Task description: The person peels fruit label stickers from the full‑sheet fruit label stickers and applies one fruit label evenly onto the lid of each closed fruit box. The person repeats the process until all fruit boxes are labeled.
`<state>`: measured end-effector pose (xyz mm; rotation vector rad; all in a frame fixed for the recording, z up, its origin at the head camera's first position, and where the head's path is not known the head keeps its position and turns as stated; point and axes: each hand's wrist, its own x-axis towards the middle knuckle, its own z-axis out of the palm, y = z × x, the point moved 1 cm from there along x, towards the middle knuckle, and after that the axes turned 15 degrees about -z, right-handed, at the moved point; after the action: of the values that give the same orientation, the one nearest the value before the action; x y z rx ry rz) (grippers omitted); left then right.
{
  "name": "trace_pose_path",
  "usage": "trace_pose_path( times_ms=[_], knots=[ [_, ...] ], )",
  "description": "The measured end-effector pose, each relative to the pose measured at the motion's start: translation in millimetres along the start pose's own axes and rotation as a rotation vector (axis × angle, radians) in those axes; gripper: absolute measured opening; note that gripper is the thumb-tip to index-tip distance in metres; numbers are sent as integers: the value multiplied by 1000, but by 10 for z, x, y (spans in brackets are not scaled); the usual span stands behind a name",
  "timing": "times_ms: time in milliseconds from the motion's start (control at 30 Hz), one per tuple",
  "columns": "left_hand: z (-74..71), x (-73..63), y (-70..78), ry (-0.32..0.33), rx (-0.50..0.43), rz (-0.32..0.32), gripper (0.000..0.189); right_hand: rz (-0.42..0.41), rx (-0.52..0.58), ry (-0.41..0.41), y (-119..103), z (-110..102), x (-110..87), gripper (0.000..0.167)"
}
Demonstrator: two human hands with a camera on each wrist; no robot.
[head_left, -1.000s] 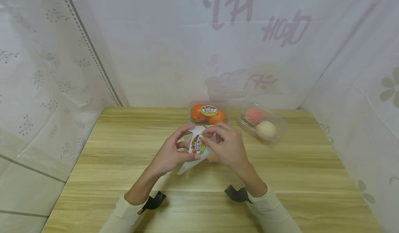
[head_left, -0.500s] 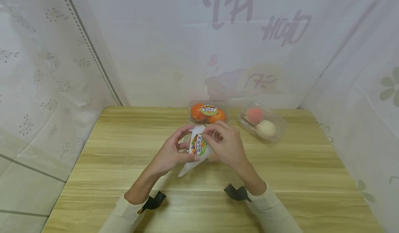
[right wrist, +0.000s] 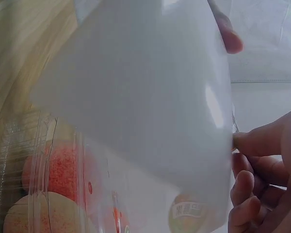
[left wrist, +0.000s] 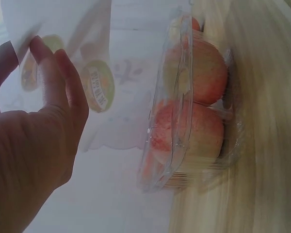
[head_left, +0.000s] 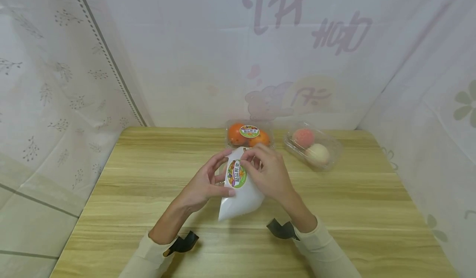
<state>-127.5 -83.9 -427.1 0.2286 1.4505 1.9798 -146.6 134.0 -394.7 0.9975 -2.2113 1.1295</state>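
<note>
A white sticker sheet (head_left: pixel 241 205) with oval fruit labels is held up over the middle of the table. My left hand (head_left: pixel 204 183) grips its left side, thumb on the front and fingers behind. At the upper right edge of one printed label (head_left: pixel 236 174), thumb and index finger of my right hand (head_left: pixel 273 172) pinch together, the sheet bending there. Below the sheet, a clear plastic box (left wrist: pixel 157 141) of peaches (left wrist: pixel 209 73) stands on the table in the left wrist view. In the head view, hands and sheet hide most of that box.
Behind the hands stands a clear box of orange fruits (head_left: pixel 236 134) with an oval label on its lid. To its right, another clear box (head_left: pixel 332 146) holds a pink and a pale fruit. Printed curtains (head_left: pixel 186 63) enclose the wooden table (head_left: pixel 148 162).
The sheet's lower part has swung toward me and turned, so more white backing shows. My left thumb has shifted slightly down; the right hand keeps its pinch almost in place.
</note>
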Motion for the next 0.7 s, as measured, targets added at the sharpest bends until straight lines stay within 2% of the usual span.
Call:
trace_pose_path(
  times_ms=[267,533,700],
  knots=[
    [-26,9,-32,32,-50,-25,111,-24,-23,-6,6,-9,-1,12],
    [-69,8,-62,36,-93,-19,109,-33,-10,-5,16,-17,1,8],
    [-98,5,-65,66,-96,-15,107,-39,-12,-1,-2,-17,-4,14]
  ],
)
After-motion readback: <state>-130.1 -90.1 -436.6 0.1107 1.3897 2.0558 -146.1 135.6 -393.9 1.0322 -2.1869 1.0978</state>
